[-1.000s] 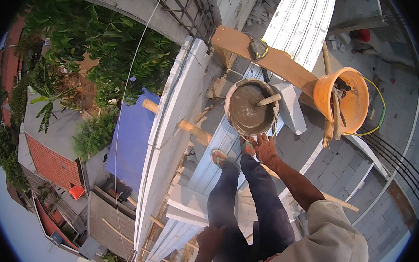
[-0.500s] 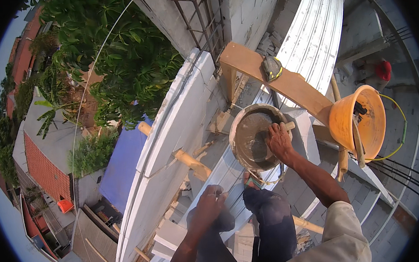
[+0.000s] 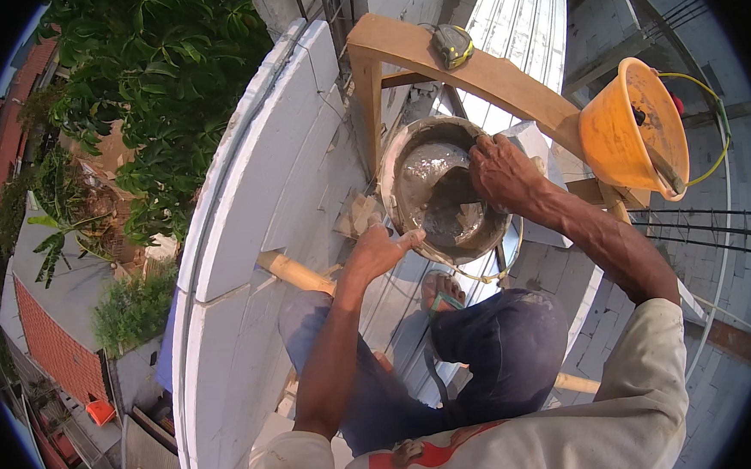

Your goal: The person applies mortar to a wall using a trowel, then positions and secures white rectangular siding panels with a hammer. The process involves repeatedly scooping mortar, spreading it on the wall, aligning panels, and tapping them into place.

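My right hand is closed around the handle of a trowel, whose dark blade sits in wet grey mortar inside a round bucket. My left hand grips the near left of that bucket's rim, thumb on top. Below the bucket, my sandalled foot and bent legs show over white ribbed panels. A wooden beam on legs stands just beyond, with a black-and-yellow tape measure on it and an orange bucket at its right end, holding tools.
A white block wall runs along my left; past it, far lower, lie trees and tiled roofs. A bamboo pole juts from the wall. At right are dark rebar rods and a block-walled space below. A white block sits behind the mortar bucket.
My legs have bent into a crouch. My left hand has risen from beside my leg to the bucket rim. My right hand has moved up from below the bucket onto the trowel handle.
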{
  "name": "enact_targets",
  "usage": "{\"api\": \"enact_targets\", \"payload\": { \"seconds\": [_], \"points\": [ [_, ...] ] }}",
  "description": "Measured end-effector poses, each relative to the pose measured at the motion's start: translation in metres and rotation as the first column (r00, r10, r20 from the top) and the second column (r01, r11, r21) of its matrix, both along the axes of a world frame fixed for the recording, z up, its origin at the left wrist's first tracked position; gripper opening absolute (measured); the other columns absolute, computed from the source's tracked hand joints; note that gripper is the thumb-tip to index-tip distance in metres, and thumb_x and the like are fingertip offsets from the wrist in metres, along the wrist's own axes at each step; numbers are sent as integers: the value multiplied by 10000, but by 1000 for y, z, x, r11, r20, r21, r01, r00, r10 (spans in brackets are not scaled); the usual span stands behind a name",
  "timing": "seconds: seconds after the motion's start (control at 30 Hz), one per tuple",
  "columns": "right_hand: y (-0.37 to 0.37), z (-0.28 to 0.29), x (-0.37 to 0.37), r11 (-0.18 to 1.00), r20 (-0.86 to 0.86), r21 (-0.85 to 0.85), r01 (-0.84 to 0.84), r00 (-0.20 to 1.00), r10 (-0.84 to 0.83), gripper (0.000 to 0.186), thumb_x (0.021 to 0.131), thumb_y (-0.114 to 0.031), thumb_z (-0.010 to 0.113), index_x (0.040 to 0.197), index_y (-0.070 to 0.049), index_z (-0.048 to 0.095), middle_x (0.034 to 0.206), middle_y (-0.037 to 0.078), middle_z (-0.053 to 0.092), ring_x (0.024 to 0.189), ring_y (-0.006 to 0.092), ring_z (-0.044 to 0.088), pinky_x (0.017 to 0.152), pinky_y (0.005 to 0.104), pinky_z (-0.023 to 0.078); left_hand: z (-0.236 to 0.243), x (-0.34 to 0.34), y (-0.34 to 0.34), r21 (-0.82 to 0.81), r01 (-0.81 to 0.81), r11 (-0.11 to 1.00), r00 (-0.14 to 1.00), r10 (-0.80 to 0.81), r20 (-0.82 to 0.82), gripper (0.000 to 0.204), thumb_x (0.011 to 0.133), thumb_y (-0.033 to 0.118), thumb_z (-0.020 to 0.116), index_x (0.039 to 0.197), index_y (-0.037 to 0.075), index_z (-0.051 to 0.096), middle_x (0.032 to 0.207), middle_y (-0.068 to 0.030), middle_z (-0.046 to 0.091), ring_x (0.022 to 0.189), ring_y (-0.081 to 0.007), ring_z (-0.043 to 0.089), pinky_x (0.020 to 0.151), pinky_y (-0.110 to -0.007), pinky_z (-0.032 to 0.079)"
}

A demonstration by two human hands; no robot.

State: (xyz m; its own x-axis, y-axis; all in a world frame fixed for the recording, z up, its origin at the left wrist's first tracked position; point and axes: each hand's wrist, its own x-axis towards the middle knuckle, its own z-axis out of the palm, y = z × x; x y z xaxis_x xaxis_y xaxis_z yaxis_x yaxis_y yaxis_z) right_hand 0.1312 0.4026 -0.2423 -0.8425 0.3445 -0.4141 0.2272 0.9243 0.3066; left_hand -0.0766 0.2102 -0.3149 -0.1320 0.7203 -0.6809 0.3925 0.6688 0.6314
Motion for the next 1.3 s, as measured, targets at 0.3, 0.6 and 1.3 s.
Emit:
{"api": "enact_targets", "payload": {
  "seconds": [0.3,0.6,1.3],
  "points": [
    [-29,36,40,941,-94,-64,333,936,-338,180,965,-127,558,1009,31,633,812,221,694,660,357,730,550,465,564,-27,-4,-4,63,138,988,983,-129,-134,1117,827,665,774,1390,-238,437,1324,-432,585,1281,-459,616,1069,-453,497],
    [-68,-49,21,811,-166,-371,452,827,-537,245,904,-262,684,898,-17,683,762,229,705,722,412,720,626,499,561,-33,-33,-12,95,148,985,989,-148,-5,1124,755,576,872,1493,-143,422,1449,-374,534,1381,-434,539,1146,-450,440],
    [-102,13,54,-151,195,-895,421,63,-979,293,955,-304,714,885,-22,685,653,-39,514,587,83,453,530,294,358,-41,-66,-36,61,253,966,914,-218,-341,638,919,310,782,1386,-50,538,1388,-289,589,1308,-417,588,1079,-484,497]
  ]
}}
